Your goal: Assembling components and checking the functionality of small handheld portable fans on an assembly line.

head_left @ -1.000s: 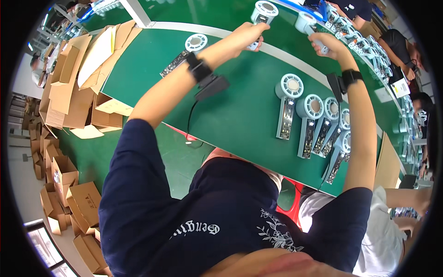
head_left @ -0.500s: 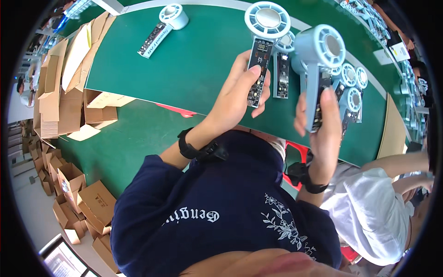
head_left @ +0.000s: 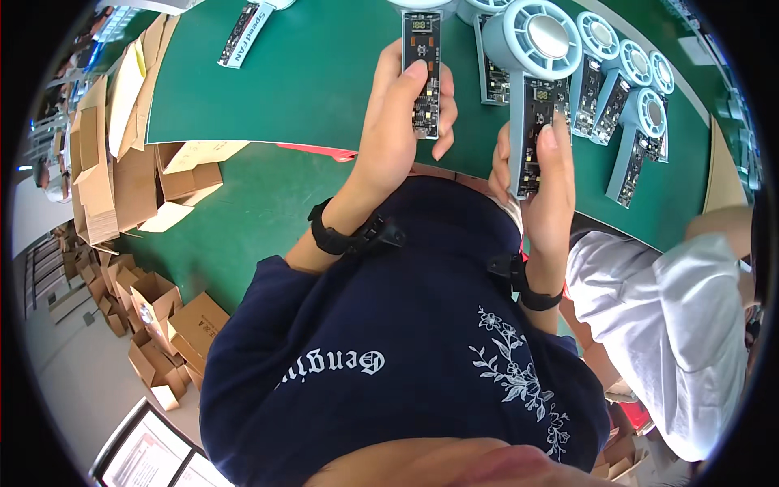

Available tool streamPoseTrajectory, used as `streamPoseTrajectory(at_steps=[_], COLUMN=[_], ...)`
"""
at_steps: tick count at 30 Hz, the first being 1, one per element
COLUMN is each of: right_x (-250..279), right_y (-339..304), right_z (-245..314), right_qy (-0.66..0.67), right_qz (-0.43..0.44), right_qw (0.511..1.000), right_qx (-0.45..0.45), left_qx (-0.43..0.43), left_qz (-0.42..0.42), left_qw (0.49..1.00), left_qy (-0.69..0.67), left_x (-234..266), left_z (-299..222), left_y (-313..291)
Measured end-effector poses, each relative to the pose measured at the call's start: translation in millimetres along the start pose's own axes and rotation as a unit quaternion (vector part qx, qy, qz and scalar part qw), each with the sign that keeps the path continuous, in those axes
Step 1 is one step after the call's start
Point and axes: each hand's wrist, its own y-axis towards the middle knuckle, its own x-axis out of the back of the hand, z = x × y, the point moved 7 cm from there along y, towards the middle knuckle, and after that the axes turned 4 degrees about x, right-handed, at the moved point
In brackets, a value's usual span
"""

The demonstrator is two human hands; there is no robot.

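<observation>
Half a second on, your right hand [head_left: 552, 183] has swung its blue fan [head_left: 532, 89] round, circuit board [head_left: 531, 134] facing you now. Your left hand [head_left: 391, 130] still grips another fan [head_left: 423, 93], both by the desk's [head_left: 284, 81] near edge.

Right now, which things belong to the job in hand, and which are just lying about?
Job in hand:
- left fan, in left hand
- right fan, in right hand
- other fans on green table

Seemingly lying about:
- cardboard boxes at left
</observation>
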Motion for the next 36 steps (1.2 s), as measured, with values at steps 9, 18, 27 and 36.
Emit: streamPoseTrajectory(at_steps=[9, 18, 27, 36], right_x=[-2, -2, 5, 3], right_y=[-2, 4, 12, 14], right_z=[-12, -19, -22, -25], right_qy=[0.014, -0.015, -0.013, -0.035], right_qz=[0.023, -0.029, -0.049, -0.041], right_qw=[0.999, 0.998, 0.998, 0.998], right_qx=[0.043, 0.055, 0.024, 0.034], left_qx=[-0.034, -0.034, 0.001, -0.006], left_qz=[0.005, -0.013, -0.006, -0.031], left_qw=[0.999, 0.999, 1.0, 0.997], left_qy=[0.01, 0.024, 0.015, 0.064], left_x=[6, 11, 13, 11], left_z=[18, 28, 31, 28], left_y=[-4, 3, 5, 3])
